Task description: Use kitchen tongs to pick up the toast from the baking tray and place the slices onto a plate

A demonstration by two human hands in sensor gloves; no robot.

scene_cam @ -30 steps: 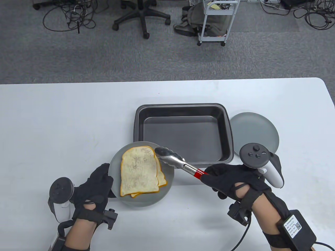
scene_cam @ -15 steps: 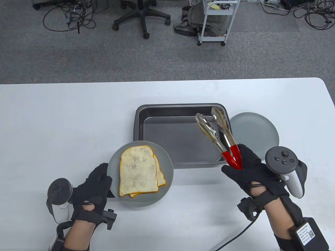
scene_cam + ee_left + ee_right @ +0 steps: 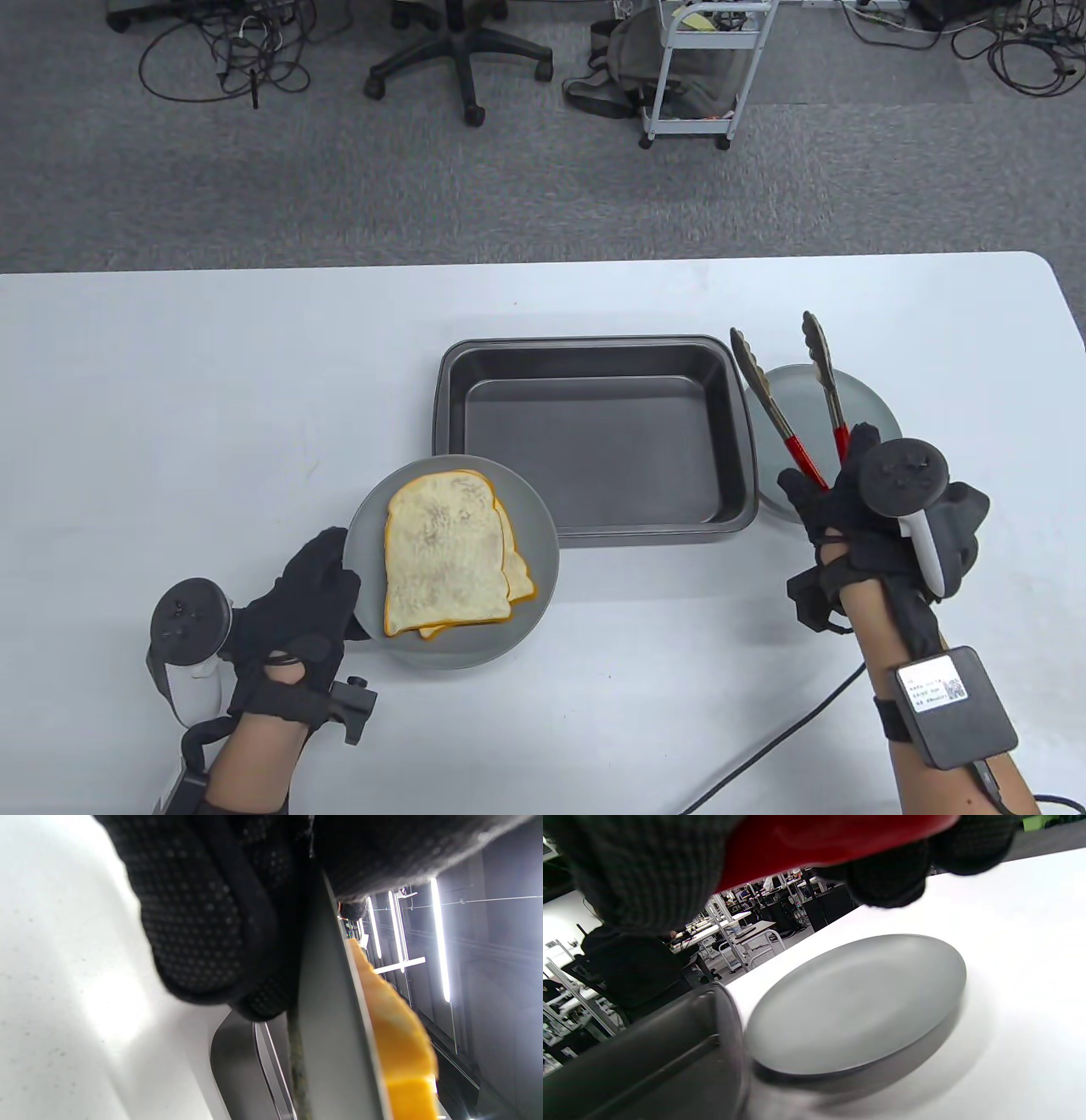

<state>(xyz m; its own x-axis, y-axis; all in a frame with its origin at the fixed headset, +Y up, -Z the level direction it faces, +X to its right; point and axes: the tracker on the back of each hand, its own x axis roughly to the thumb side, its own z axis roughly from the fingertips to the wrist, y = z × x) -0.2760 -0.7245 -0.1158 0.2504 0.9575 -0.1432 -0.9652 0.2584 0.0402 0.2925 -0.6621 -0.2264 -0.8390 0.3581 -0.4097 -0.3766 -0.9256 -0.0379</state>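
I am holding the kitchen tongs [image 3: 793,399] in my right hand [image 3: 857,518], my fingers curling round their red handles while the two metal arms are standing spread apart with nothing between their tips. The tongs are pointing away from me, their long axis running up the worktop [image 3: 212,382] over the near-left part of the bare grey plate [image 3: 857,407] that is sitting just right of the baking tray [image 3: 594,437]. The tray is lying empty, its long side running left to right. The toast [image 3: 450,556], two slices stacked, is lying on the loaded plate [image 3: 373,526] at the tray's near left corner, and my left hand [image 3: 301,603] is gripping that plate's left rim, thumb on top and fingers beneath, as the left wrist view is showing. So the toast is lying well to the left of the tong tips, with the whole tray between them, and my left hand is by far the nearer one. I am judging the transfer as good as finished; what is left seems to be setting the tongs down, and the clear worktop to my right is looking the easiest place.
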